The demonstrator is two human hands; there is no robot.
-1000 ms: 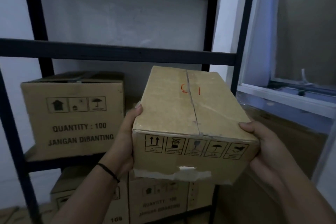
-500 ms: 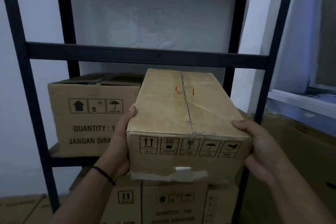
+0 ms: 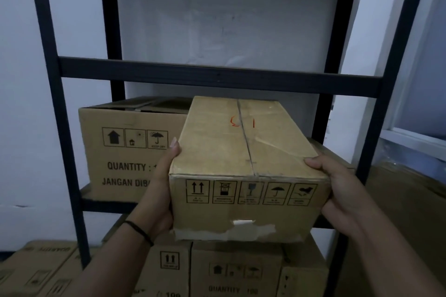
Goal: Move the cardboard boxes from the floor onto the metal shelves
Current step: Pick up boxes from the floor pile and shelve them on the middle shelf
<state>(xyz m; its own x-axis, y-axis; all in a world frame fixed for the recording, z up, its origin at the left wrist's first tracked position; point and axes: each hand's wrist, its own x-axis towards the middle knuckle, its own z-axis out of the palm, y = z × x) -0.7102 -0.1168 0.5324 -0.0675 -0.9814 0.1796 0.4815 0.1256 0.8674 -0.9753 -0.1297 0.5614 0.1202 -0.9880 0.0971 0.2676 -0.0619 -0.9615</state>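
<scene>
I hold a long cardboard box (image 3: 243, 152) with a taped top seam, red marks and a row of handling symbols on its near face. My left hand (image 3: 160, 190) grips its left side, thumb on the top edge. My right hand (image 3: 337, 190) grips its right side, thumb on the top corner. The box's far end reaches into the middle level of the black metal shelf (image 3: 217, 77), just right of a larger box (image 3: 125, 149) printed "QUANTITY" that stands on that level.
Several cardboard boxes (image 3: 231, 270) fill the shelf level below, and more boxes (image 3: 36, 267) lie on the floor at the lower left. The shelf's right post (image 3: 391, 94) stands close to a window frame (image 3: 415, 137). A large brown board (image 3: 410, 212) leans at the right.
The view has swung right to face the shelf squarely and come closer. The held box has moved forward towards the middle level, next to the larger box. Both hands keep their grip.
</scene>
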